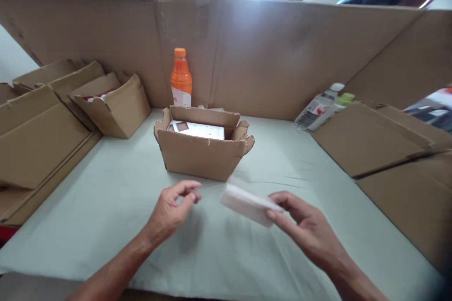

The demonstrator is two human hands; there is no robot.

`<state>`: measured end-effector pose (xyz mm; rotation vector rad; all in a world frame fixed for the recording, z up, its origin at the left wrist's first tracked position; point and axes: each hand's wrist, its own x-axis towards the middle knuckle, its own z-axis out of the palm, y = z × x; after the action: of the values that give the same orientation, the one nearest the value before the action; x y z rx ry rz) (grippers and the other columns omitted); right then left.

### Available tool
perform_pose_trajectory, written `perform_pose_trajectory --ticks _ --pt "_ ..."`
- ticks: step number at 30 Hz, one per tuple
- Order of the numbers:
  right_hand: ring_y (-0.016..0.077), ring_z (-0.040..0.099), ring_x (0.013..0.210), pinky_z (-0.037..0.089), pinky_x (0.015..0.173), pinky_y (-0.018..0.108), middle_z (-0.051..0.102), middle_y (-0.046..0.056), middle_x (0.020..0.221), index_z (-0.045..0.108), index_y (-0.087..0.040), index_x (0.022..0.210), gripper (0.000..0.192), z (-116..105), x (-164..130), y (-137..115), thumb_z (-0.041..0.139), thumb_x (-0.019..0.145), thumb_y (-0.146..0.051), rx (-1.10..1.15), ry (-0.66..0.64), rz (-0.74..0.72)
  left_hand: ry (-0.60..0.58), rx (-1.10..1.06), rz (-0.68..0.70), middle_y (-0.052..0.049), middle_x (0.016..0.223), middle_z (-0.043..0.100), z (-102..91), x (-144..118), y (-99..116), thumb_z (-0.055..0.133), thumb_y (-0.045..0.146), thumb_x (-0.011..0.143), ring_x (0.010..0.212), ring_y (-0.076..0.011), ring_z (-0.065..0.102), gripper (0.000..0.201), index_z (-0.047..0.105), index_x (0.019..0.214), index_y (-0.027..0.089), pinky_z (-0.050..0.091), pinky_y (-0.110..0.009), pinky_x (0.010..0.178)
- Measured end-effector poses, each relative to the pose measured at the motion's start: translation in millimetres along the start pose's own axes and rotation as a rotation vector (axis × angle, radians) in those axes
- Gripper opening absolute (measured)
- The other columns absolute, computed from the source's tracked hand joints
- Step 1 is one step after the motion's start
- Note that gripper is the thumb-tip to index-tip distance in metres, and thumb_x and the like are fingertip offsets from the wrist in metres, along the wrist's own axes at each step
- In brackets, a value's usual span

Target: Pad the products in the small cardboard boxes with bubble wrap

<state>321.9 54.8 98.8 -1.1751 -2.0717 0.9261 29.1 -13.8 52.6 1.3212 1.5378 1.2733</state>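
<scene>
The right hand [307, 228], low and right of centre in the frame, pinches a small white packet [247, 203] by one end between thumb and fingers [278, 216], the packet held in the air above the bench [106, 207], blurred at its free end. The left hand [169, 209], lower centre, has its fingers curled inward with thumb and forefinger tips nearly pressed together; whether a thin clear strip runs between them I cannot tell. The grip on the packet looks slight, so I judge it could slip and drop to the bench. Just above, mid-frame, an open cardboard box [201, 153] holds a white carton [197, 130], with an orange bottle [181, 77] standing behind it; a careless reach past the box might tip that bottle.
</scene>
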Motion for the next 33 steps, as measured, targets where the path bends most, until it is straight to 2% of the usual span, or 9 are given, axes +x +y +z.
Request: perform_pose_trajectory --ticks 3,6,8,12,16,20,25,29,33 --pt "0.0175 0.064 0.066 0.051 0.056 0.027 0.07 0.003 0.08 0.07 -0.023 0.095 0.026 -25 28 -33 0.073 0.085 -0.046 0.106 0.13 -0.032 0.123 -0.052 -0.04 -0.004 0.081 0.074 -16.2 18 -19 0.061 0.035 0.083 0.075 -0.0163 0.069 0.029 0.072 0.103 0.017 0.055 -0.028 0.075" --pt "0.015 0.061 0.063 0.048 0.053 0.024 0.069 0.002 0.077 0.071 -0.023 0.095 0.027 -39 62 -73 0.076 0.082 -0.045 0.152 0.216 -0.102 0.087 -0.066 -0.085 -0.005 0.08 0.075 -13.6 24 -44 0.061 0.038 0.08 0.074 -0.0178 0.07 0.031 0.072 0.099 0.015 0.056 -0.028 0.071" --pt "0.0143 0.06 0.066 0.047 0.055 0.024 0.069 0.002 0.079 0.072 -0.022 0.094 0.025 -43 92 -94 0.076 0.081 -0.042 0.072 0.235 -0.143 0.065 -0.035 -0.086 -0.006 0.08 0.075 -7.6 23 -55 0.06 0.039 0.08 0.074 -0.0186 0.07 0.032 0.073 0.098 0.015 0.056 -0.028 0.069" --pt "0.0125 0.055 0.061 0.04 0.055 0.024 0.065 0.001 0.07 0.073 -0.017 0.087 0.014 -48 156 -113 0.066 0.084 -0.029 -0.271 0.113 -0.069 0.055 0.031 -0.023 -0.006 0.079 0.077 -1.6 20 -61 0.056 0.041 0.082 0.073 -0.0193 0.072 0.034 0.074 0.097 0.016 0.056 -0.029 0.067" --pt "0.0142 0.057 0.066 0.036 0.058 0.026 0.068 0.003 0.072 0.074 -0.016 0.079 0.013 -46 201 -121 0.061 0.078 -0.016 -0.845 -0.072 0.1 0.077 0.08 0.077 -0.006 0.077 0.077 -3.7 21 -61 0.053 0.038 0.082 0.07 -0.0194 0.073 0.033 0.075 0.094 0.016 0.057 -0.029 0.067" --pt "0.0207 0.064 0.08 0.035 0.06 0.028 0.074 0.009 0.089 0.077 -0.018 0.091 0.02 -19 215 -124 0.06 0.081 -0.019 -1.081 -0.16 0.136 0.093 0.128 0.111 -0.005 0.078 0.078 -5.1 23 -65 0.052 0.036 0.083 0.071 -0.0193 0.074 0.033 0.076 0.095 0.017 0.058 -0.028 0.064" --pt "0.0223 0.067 0.085 0.036 0.061 0.027 0.076 0.01 0.094 0.078 -0.018 0.092 0.019 17 213 -117 0.064 0.078 -0.017 -1.046 -0.243 0.1 0.082 0.203 0.185 -0.006 0.084 0.079 -3.2 22 -70 0.051 0.035 0.085 0.074 -0.0195 0.074 0.032 0.076 0.095 0.018 0.059 -0.03 0.068" --pt "0.0154 0.067 0.08 0.038 0.06 0.022 0.077 0.003 0.089 0.077 -0.021 0.093 0.021 15 209 -116 0.064 0.078 -0.013 -0.943 -0.307 0.084 0.068 0.242 0.225 -0.006 0.086 0.079 -2.1 22 -75 0.051 0.034 0.087 0.074 -0.0188 0.075 0.032 0.076 0.098 0.017 0.06 -0.028 0.068" --pt "0.0162 0.068 0.08 0.039 0.06 0.022 0.077 0.005 0.091 0.076 -0.019 0.097 0.023 7 203 -111 0.063 0.08 -0.011 -0.912 -0.274 0.113 0.087 0.266 0.249 -0.006 0.087 0.08 -1.3 23 -82 0.051 0.034 0.087 0.075 -0.0191 0.075 0.032 0.077 0.097 0.018 0.06 -0.029 0.068"
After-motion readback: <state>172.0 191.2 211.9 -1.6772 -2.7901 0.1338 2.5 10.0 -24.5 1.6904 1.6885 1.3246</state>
